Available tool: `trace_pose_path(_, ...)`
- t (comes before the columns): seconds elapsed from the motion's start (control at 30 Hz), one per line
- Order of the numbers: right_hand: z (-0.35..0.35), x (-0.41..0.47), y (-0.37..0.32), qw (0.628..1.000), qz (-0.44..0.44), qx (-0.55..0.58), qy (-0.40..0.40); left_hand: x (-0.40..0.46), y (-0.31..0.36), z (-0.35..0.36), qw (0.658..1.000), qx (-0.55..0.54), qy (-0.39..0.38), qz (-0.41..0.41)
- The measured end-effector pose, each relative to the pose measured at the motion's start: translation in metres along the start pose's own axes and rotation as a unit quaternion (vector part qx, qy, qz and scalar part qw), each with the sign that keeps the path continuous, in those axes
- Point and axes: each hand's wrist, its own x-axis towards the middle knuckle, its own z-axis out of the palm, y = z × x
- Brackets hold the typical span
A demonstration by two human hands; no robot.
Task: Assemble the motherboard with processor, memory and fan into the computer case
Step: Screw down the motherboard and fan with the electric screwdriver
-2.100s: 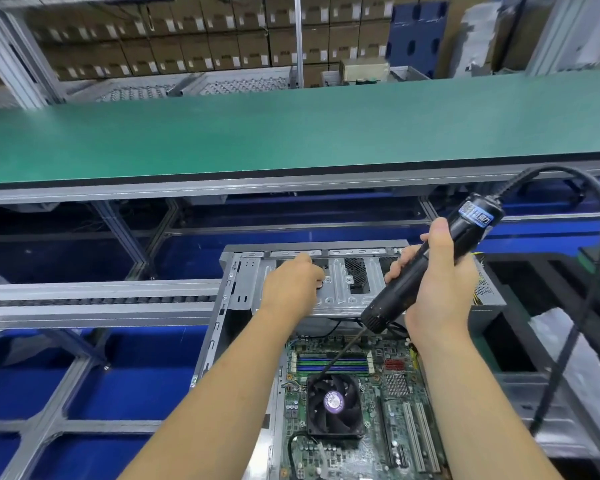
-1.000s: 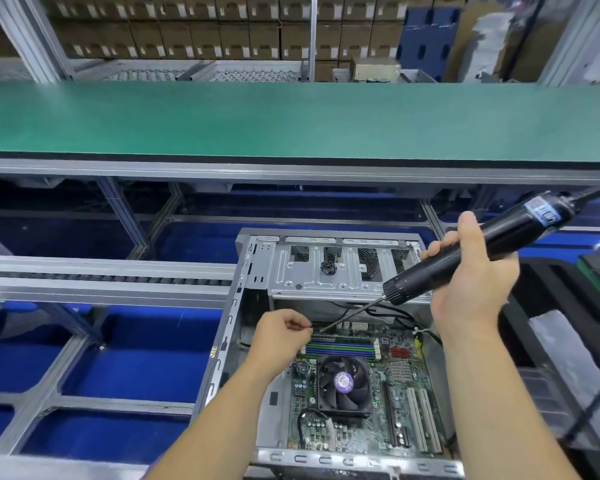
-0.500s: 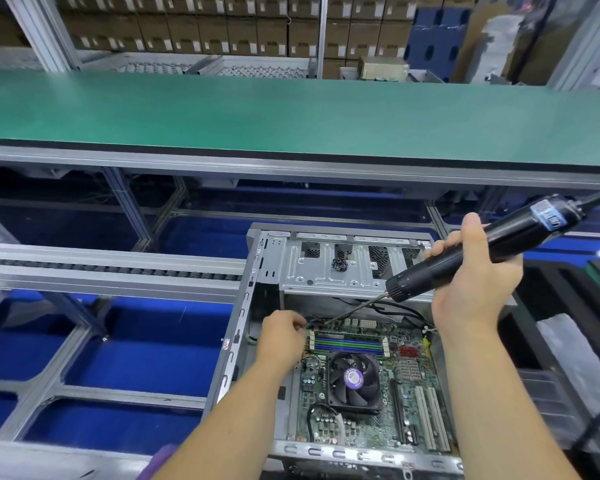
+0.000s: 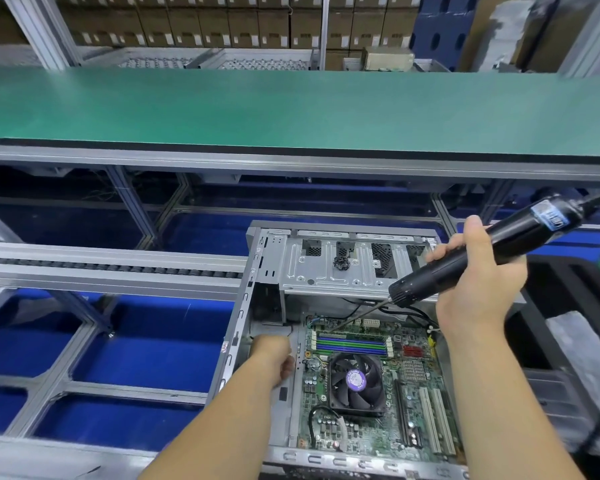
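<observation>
Now right hand [image 4: 478, 289] gripping screwdriver [image 4: 478, 263], tip on motherboard [image 4: 371, 403]

left hand [image 4: 272, 353]: fingers hidden, curl unclear | electric screwdriver [image 4: 482, 258]: cable cut by right edge; bit tip too small

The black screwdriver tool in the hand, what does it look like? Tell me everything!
The electric screwdriver is a long black tube, plastic by the look of it, with a blue and white label near its top end, where a black cord leaves it. A thin metal bit sticks out of its lower end. It is tilted, with the bit pointing down and left toward the far edge of the motherboard, above the memory sticks. The right hand holds it around the middle.
</observation>
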Motion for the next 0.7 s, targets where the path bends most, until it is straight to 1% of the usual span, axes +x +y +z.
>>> trace_pose_path(0.07,0.000,0.001,0.001,1.000,0.001,0.001,0.001,0.003,-0.002,0.000,0.997,-0.066,-0.016,-0.047)
trace_pose_path(0.1,0.000,0.002,0.002,1.000,0.001,0.002,0.001,0.003,-0.003,0.000,0.995,-0.073,-0.022,-0.060)
trace_pose_path(0.13,0.000,0.002,0.003,1.000,0.002,0.002,-0.001,0.003,-0.004,-0.001,0.996,-0.055,-0.023,-0.059)
trace_pose_path(0.2,0.000,0.004,0.005,1.000,0.004,0.001,-0.003,0.003,-0.005,-0.001,0.999,0.000,-0.011,-0.034)
trace_pose_path(0.3,0.000,0.005,0.008,1.000,0.002,-0.007,-0.004,0.011,0.002,0.004,0.999,-0.003,0.027,0.044)
trace_pose_path(0.33,0.000,0.006,0.009,1.000,0.002,-0.009,-0.004,0.012,0.004,0.007,0.999,0.006,0.024,0.045)
trace_pose_path(0.37,0.000,0.006,0.010,1.000,0.001,-0.011,-0.004,0.011,0.005,0.012,0.986,0.146,0.037,0.076)
trace_pose_path(0.4,0.000,0.006,0.010,1.000,0.001,-0.014,-0.005,0.006,0.000,0.014,0.946,0.287,0.048,0.145)
trace_pose_path(0.43,0.001,0.006,0.011,1.000,0.002,-0.016,-0.006,0.004,0.002,0.014,0.946,0.281,0.042,0.155)
trace_pose_path(0.47,0.001,0.006,0.012,1.000,0.003,-0.017,-0.007,0.004,0.006,0.014,0.969,0.197,0.024,0.148)
trace_pose_path(0.5,0.001,0.006,0.012,1.000,0.004,-0.017,-0.008,0.005,0.006,0.014,0.979,0.142,0.041,0.140)
trace_pose_path(0.53,0.001,0.006,0.012,1.000,0.007,-0.015,-0.008,0.006,0.005,0.014,0.977,0.148,0.055,0.142)
trace_pose_path(0.6,0.000,0.007,0.012,1.000,0.012,-0.012,-0.009,0.008,0.008,0.015,0.975,0.172,0.049,0.133)
trace_pose_path(0.7,-0.003,0.009,0.011,1.000,0.019,-0.010,-0.007,0.008,0.011,0.016,0.980,0.169,0.001,0.104)
